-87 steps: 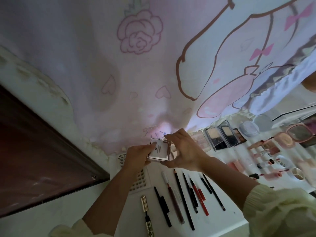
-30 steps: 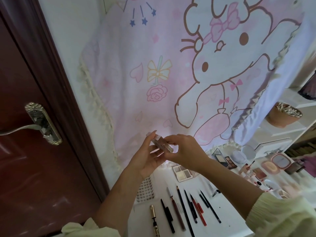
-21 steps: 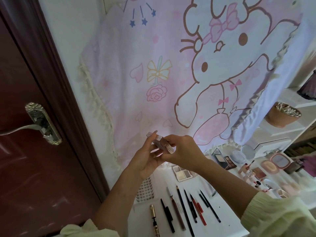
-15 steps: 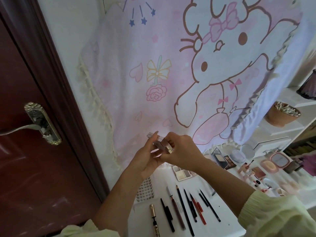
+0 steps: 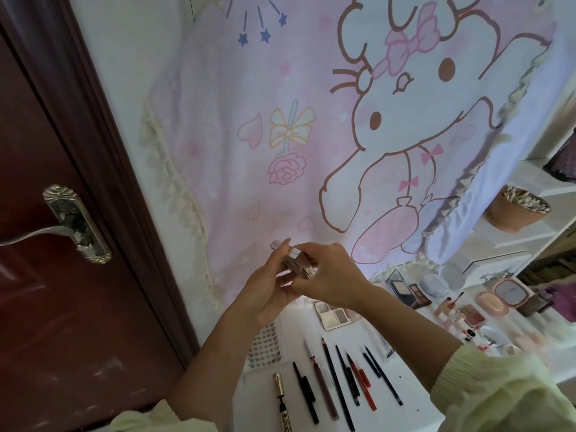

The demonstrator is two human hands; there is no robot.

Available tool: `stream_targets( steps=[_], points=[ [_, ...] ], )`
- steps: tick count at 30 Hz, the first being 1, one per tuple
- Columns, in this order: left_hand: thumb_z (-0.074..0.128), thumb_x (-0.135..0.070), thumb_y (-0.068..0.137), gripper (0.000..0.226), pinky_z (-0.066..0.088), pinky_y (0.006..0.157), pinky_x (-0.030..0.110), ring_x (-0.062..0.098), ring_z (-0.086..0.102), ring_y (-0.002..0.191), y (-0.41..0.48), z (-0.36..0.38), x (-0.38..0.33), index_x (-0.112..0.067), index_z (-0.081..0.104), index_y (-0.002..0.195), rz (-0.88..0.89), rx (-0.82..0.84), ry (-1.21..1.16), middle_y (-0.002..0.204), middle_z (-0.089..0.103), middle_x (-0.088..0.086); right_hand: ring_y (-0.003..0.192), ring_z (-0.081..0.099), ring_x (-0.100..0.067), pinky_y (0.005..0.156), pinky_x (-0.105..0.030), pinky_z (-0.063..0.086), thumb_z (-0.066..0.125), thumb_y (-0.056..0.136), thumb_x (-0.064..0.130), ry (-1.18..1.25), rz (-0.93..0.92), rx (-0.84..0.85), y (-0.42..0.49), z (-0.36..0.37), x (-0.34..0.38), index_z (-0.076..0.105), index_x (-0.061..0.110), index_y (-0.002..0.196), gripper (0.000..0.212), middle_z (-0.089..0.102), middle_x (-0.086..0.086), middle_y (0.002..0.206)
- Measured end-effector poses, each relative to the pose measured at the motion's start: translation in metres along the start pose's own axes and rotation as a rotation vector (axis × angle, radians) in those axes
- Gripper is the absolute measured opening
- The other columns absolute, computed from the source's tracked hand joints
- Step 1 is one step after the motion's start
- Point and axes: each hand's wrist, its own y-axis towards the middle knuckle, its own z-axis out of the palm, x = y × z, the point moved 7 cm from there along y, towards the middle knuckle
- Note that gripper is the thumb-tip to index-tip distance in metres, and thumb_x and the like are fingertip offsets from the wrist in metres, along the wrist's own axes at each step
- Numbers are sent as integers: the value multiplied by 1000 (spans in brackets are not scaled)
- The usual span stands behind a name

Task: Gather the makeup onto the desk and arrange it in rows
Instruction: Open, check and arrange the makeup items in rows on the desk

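Observation:
Both hands hold a small square makeup compact (image 5: 294, 262) up in the air above the white desk (image 5: 402, 385). My left hand (image 5: 268, 289) grips it from below and the left; my right hand (image 5: 327, 274) pinches its right edge. Below them a row of pencils and liners (image 5: 339, 378) lies on the desk beside a gold mascara tube (image 5: 282, 400). An open eyeshadow palette (image 5: 335, 316) lies just under my right wrist. More palettes and compacts (image 5: 405, 286) run in a line to the right.
A pink cartoon cloth (image 5: 311, 135) hangs on the wall behind the desk. A dark red door (image 5: 56, 275) with a metal handle stands at the left. A white perforated tray (image 5: 265, 344) sits at the desk's left edge. A bowl of cotton swabs (image 5: 514, 210) stands on a shelf at the right.
The view rose from the desk to the wall. Both hands lifted the compact off the desk level and turned it edge-on; over the last second they barely moved.

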Motion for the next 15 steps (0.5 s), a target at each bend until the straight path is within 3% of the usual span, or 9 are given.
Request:
stream_targets(
  steps=[6, 15],
  points=[
    [58, -51, 84, 63, 51, 95, 48, 32, 59, 118, 1, -4, 3, -5, 58, 127, -15, -1, 6, 123, 63, 19, 65, 65, -19, 74, -38, 58, 64, 69, 30, 5, 18, 23, 1, 3, -2, 71, 11, 98, 36, 71, 1, 76],
    [56, -48, 85, 60, 55, 89, 40, 30, 62, 113, 0, -2, 3, -3, 59, 125, -22, -26, -19, 119, 65, 18, 69, 67, -18, 76, -37, 58, 68, 69, 25, 26, 25, 46, 1, 3, -6, 71, 14, 100, 33, 72, 2, 80]
  ],
)
